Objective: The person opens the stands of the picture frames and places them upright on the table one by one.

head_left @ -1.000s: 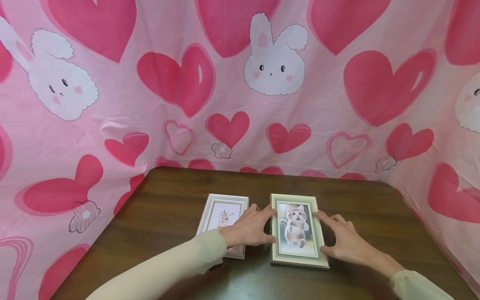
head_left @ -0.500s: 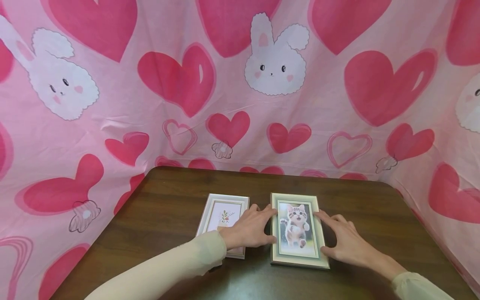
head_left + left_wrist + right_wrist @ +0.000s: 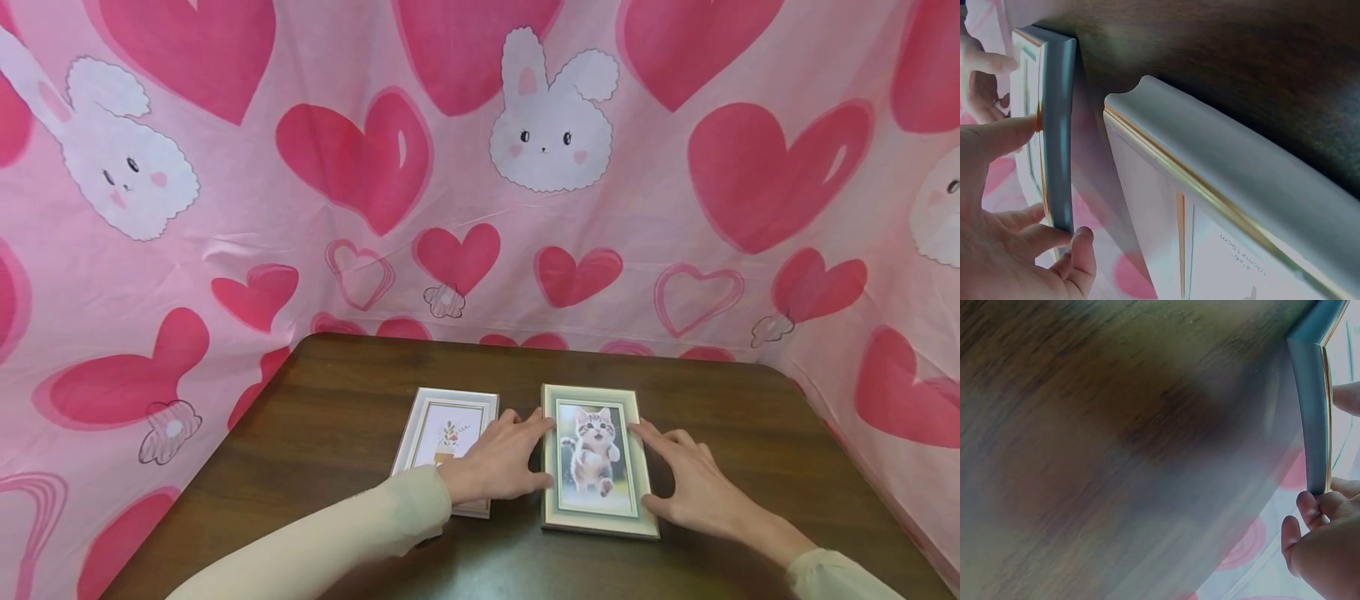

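Observation:
A cream picture frame [image 3: 596,458] with a kitten photo lies face up on the brown table, right of centre in the head view. My left hand [image 3: 502,458] holds its left side, thumb near the lower part and fingertips higher up. On the opposite side, the thumb and fingertips of my right hand [image 3: 693,479] grip the edge. In the left wrist view, fingers [image 3: 1084,244] bend at the far end of the frame's grey-green side [image 3: 1057,131]. A white picture frame [image 3: 450,429] with a potted-plant picture lies to the left, partly covered by my left hand and wrist.
The dark wooden table [image 3: 352,383] has rounded back corners. Pink cloth [image 3: 465,200] printed with hearts and rabbits hangs behind it and along both sides. The white frame's thick edge [image 3: 1222,144] stands close to my left wrist.
The far edge of the kitten frame has shifted slightly upward in the head view, while its near edge stays put. Both hands keep their hold, and the white frame has not moved.

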`<action>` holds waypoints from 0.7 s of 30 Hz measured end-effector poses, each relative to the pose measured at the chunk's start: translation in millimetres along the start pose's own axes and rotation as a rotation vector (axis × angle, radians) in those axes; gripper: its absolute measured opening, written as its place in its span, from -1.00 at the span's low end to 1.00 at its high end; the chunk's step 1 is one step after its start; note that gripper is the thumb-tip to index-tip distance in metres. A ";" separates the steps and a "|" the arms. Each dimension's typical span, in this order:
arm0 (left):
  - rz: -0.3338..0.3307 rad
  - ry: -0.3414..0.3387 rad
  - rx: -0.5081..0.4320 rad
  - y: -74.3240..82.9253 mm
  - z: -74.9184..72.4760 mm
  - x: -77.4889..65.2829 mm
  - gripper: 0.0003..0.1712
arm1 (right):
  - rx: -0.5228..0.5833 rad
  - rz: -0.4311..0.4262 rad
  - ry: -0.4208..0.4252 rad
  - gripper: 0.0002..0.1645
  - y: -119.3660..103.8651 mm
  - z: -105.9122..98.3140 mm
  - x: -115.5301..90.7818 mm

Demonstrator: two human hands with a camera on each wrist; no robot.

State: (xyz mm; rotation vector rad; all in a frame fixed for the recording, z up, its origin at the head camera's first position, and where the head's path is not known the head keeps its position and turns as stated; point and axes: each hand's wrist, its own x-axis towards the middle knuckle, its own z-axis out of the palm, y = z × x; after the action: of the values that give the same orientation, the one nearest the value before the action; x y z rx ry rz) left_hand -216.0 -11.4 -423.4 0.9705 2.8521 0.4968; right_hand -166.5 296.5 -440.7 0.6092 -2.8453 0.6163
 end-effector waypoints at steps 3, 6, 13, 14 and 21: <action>-0.009 0.003 -0.001 1.0 -0.1 -1.0 -0.05 | -0.001 0.005 0.001 0.16 -0.4 -0.2 -0.4; -0.012 0.008 0.006 2.4 -0.8 -2.0 -0.06 | -0.005 -0.007 0.015 0.17 -0.4 0.2 -1.2; -0.008 0.017 0.011 3.3 1.0 -3.6 -0.06 | -0.014 -0.019 0.036 0.18 -0.5 0.8 -3.0; -0.008 0.018 0.013 3.1 1.3 -3.6 -0.06 | -0.013 -0.021 0.037 0.19 -0.8 0.5 -3.1; 0.010 0.034 0.018 1.7 0.6 -5.1 -0.06 | -0.004 -0.026 0.051 0.20 -2.1 0.2 -3.6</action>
State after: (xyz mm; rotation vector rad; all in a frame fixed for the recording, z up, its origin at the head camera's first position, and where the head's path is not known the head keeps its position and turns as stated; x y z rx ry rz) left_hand -210.9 -13.1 -423.5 0.9892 2.8887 0.4938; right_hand -162.4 296.0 -441.0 0.6196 -2.7858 0.6125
